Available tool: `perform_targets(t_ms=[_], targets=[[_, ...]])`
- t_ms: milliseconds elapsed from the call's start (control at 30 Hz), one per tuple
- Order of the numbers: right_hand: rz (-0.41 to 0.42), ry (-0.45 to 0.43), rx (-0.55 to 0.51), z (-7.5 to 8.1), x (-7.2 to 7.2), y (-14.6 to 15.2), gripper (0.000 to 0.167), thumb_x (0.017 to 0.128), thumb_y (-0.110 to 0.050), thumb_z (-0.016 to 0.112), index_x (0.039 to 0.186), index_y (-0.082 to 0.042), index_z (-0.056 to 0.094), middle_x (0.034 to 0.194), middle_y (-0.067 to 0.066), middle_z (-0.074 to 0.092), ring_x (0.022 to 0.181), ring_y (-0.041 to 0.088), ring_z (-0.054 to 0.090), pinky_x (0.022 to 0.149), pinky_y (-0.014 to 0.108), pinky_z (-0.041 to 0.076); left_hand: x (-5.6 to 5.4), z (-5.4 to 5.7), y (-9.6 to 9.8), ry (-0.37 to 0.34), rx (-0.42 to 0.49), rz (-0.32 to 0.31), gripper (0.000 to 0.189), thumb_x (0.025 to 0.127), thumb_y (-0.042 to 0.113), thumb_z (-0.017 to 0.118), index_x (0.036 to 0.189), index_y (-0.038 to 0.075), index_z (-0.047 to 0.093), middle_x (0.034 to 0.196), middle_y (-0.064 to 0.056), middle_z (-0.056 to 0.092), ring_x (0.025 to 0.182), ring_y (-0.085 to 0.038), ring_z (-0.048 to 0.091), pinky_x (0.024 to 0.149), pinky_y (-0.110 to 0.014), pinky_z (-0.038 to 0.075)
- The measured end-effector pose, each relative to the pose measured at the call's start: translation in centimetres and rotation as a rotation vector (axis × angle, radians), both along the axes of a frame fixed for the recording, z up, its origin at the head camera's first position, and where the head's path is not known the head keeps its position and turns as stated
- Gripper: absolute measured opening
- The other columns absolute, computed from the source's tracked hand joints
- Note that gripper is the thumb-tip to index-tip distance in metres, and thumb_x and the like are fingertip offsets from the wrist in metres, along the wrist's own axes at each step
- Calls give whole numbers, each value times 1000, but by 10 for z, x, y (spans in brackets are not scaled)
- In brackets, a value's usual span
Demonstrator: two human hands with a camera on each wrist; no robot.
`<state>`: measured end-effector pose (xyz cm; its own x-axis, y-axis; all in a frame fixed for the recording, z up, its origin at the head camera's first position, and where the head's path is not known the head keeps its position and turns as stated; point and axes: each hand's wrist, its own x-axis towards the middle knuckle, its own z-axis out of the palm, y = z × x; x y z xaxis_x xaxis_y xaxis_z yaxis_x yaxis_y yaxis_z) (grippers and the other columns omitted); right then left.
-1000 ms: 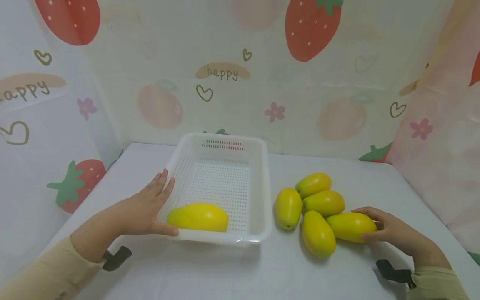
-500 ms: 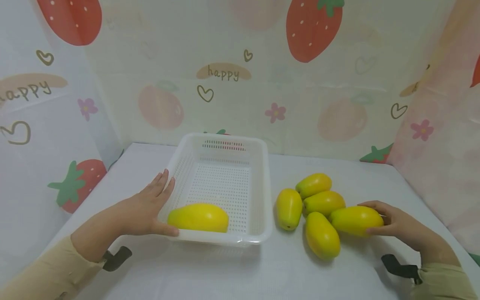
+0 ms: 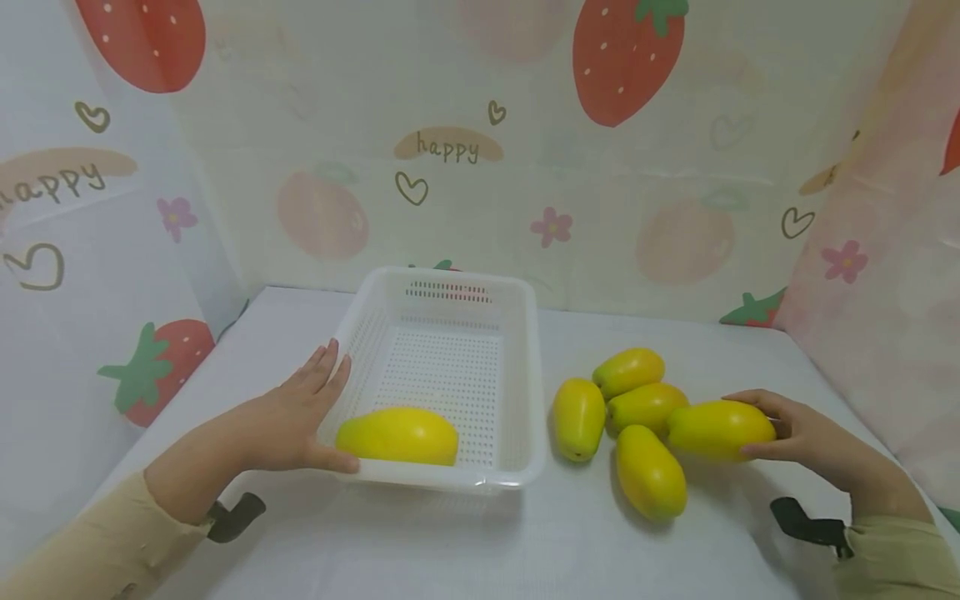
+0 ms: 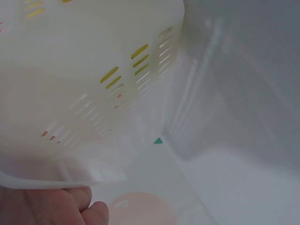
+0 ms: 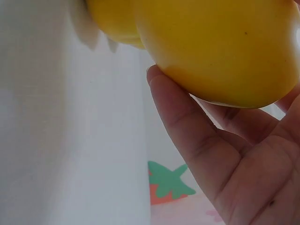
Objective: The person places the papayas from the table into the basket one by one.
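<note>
My right hand (image 3: 806,439) grips the thick end of a yellow mango (image 3: 718,430), thumb and fingers on either side of it. This mango looks lifted slightly off the table, its narrow end near the other mangoes. In the right wrist view the fingers (image 5: 187,126) lie against the smooth mango (image 5: 220,47). My left hand (image 3: 288,421) rests on the near-left corner of a white plastic basket (image 3: 534,375), fingers spread along the left rim and thumb on the front rim. Inside the basket, at its near side, lies one mango (image 3: 397,436).
Several loose mangoes lie right of the basket: one upright beside it (image 3: 579,419), one at the back (image 3: 628,372), one in the middle (image 3: 647,407) and one in front (image 3: 651,473). The white-covered table (image 3: 420,550) has printed cloth walls (image 3: 630,167) behind and beside it.
My right hand has moved right and up with its mango, drawing it away from the front mango, which has shifted slightly right. The left hand and basket stay put.
</note>
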<state>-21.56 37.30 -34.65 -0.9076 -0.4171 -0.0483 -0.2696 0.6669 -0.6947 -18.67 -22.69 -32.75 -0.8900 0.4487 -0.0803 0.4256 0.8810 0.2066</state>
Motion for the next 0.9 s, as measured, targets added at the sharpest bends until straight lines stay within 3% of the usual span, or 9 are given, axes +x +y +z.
perform_targets(t_ms=[333, 700, 900], targets=[[50, 32, -44, 9, -9, 2, 47, 86, -10, 61, 130, -10, 43, 115, 1, 55, 91, 16, 58, 77, 24, 48, 0, -1, 1, -6, -9, 13, 129, 60, 85, 47, 145, -2, 5, 151, -21, -9, 138, -38, -3, 105, -55, 19], [125, 79, -95, 36, -17, -13, 49, 87, -4, 60, 131, -5, 40, 109, 3, 57, 89, 17, 60, 76, 25, 51, 0, -2, -1, 12, -2, -6, 128, 62, 84, 47, 144, -4, 5, 150, -22, -9, 138, -39, -3, 106, -55, 17], [82, 106, -60, 47, -22, -24, 49, 86, -9, 62, 131, -9, 41, 108, 5, 57, 88, 18, 61, 76, 24, 50, -1, -3, -1, 13, -4, -5, 128, 61, 84, 47, 144, -3, 5, 150, -22, -10, 138, -38, -3, 107, -54, 17]])
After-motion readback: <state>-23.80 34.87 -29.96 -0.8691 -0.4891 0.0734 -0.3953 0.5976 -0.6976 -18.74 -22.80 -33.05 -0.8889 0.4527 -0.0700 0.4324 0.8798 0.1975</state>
